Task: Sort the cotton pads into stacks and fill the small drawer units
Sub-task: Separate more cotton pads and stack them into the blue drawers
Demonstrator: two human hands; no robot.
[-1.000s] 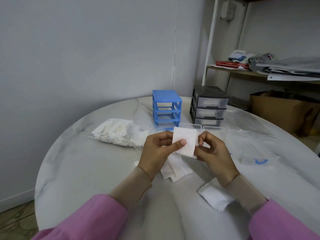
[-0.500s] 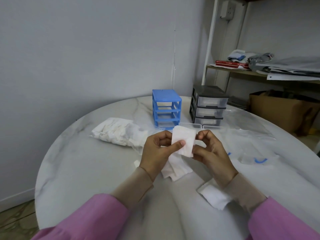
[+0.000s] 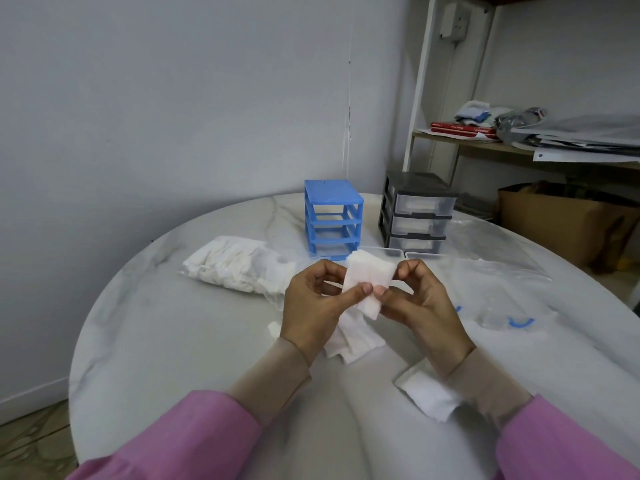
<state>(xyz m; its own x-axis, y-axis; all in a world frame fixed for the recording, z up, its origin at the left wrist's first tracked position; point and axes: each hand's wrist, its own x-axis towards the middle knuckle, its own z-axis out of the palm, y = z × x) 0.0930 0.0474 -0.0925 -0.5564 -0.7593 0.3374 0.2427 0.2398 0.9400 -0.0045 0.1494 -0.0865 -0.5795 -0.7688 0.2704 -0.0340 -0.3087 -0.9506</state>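
Observation:
Above the table's middle, my left hand point(image 3: 313, 308) and my right hand point(image 3: 420, 308) pinch one white cotton pad point(image 3: 369, 277) between them, thumbs meeting on its lower edge. Under the hands lies a loose heap of pads point(image 3: 353, 341). A small stack of pads point(image 3: 427, 398) lies by my right wrist. A clear bag full of pads point(image 3: 232, 263) lies to the left. Behind stand a blue drawer frame point(image 3: 332, 220) with its slots open and a black drawer unit point(image 3: 417, 213) with clear drawers in it. Two clear drawers point(image 3: 405, 252) sit on the table in front of the units.
The round marble table point(image 3: 173, 341) carries an empty clear plastic bag with blue marks point(image 3: 502, 299) at the right. A shelf with papers and red books point(image 3: 485, 133) and a cardboard box point(image 3: 568, 223) stand beyond the table at the right. A wall is behind.
My right thumb has slid left across the pad's lower edge toward my left thumb. The pad has tilted a little. Both hands stay in the same place.

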